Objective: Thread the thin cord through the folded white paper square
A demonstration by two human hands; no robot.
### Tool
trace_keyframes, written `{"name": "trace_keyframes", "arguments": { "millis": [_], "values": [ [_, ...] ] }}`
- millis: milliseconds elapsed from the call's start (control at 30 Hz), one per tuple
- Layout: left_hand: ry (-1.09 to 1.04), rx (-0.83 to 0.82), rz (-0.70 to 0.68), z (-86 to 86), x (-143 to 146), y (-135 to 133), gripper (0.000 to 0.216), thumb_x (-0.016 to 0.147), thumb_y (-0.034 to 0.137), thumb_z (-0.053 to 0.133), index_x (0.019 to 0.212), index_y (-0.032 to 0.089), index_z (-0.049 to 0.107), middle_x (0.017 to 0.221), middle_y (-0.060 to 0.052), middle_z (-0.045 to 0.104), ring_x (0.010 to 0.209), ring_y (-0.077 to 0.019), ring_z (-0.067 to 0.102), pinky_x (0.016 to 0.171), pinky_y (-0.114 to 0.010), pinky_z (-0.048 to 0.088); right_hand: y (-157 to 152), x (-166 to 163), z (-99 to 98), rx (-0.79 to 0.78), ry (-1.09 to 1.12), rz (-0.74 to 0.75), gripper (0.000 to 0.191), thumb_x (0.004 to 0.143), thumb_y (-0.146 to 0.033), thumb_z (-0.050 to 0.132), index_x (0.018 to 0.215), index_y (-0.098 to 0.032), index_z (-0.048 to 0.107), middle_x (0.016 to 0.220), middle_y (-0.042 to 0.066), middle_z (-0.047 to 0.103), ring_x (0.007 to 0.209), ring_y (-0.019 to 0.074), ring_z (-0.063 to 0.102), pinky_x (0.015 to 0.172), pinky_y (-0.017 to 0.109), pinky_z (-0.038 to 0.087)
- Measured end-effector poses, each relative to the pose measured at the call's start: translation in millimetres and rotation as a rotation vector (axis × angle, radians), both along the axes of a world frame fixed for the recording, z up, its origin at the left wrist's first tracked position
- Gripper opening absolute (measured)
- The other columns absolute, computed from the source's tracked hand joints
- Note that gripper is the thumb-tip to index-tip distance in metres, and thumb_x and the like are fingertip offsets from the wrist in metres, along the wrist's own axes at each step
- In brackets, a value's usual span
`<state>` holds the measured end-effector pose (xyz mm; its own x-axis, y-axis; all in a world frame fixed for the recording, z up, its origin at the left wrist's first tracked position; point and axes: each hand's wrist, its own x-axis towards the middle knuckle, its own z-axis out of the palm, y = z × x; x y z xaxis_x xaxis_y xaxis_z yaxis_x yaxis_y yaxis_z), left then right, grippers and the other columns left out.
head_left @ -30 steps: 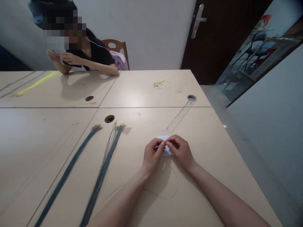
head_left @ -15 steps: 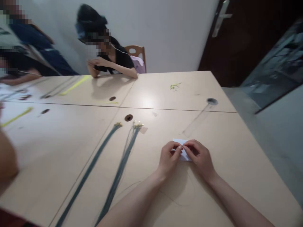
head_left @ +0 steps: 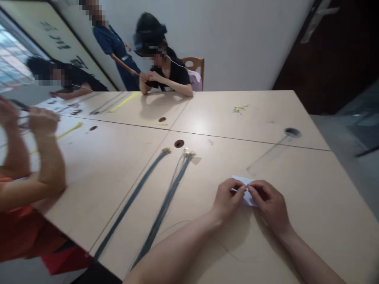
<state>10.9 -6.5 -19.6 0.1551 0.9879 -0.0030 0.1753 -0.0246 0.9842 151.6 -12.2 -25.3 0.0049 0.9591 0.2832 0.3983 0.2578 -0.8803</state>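
Note:
Thumb and fingertips of my left hand (head_left: 231, 197) are pinched together, almost meeting the pinched fingertips of my right hand (head_left: 268, 199). Whatever is between them is too small to make out. Beneath both hands lies a small white sheet of paper (head_left: 249, 200), partly covered by the fingers. A thin dark strand (head_left: 226, 249) curves over the table below my forearms; where it ends is not clear. To the left lie two long bundles of grey-green strands, one nearer (head_left: 167, 205) and one farther (head_left: 134, 195), with gold-coloured ends at the top.
The pale table (head_left: 314, 205) has cable holes, one open (head_left: 179, 144) and one grey (head_left: 292, 133). Yellow-green bits (head_left: 240, 108) lie across the seam. A person in orange (head_left: 38, 173) works at my left; a person in black (head_left: 166, 75) sits opposite. Others are farther left.
The view has swung left, so the table and hands appear farther right and more of the person in orange shows. My hands keep their pinch over the paper.

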Motion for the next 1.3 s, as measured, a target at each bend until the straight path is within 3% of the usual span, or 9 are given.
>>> {"name": "trace_keyframes", "arguments": {
  "millis": [467, 1300],
  "values": [
    [-0.03, -0.017, -0.027, 6.3, 3, 13, 0.021, 0.08, 0.033, 0.052, 0.082, 0.014, 0.061, 0.08, -0.004, 0.061, 0.076, -0.0135, 0.056, 0.063, -0.022, 0.045, 12, 4, 7.7, -0.045, 0.074, -0.018, 0.012, 0.081, -0.022, 0.05, 0.072, -0.018, 0.057, 0.07, 0.001, 0.057, 0.065, 0.0132, 0.051, 0.059, 0.025, 0.038],
    [-0.036, -0.017, -0.022, 2.0, 2, 14, 0.02, 0.079, 0.033, 0.053, 0.082, 0.015, 0.062, 0.083, -0.005, 0.06, 0.079, -0.0144, 0.056, 0.065, -0.023, 0.048, 12, 5, 7.0, -0.098, 0.091, -0.008, 0.016, 0.08, -0.026, 0.05, 0.068, -0.017, 0.056, 0.066, 0.0, 0.055, 0.063, 0.013, 0.05, 0.058, 0.025, 0.038]
  ]
}}
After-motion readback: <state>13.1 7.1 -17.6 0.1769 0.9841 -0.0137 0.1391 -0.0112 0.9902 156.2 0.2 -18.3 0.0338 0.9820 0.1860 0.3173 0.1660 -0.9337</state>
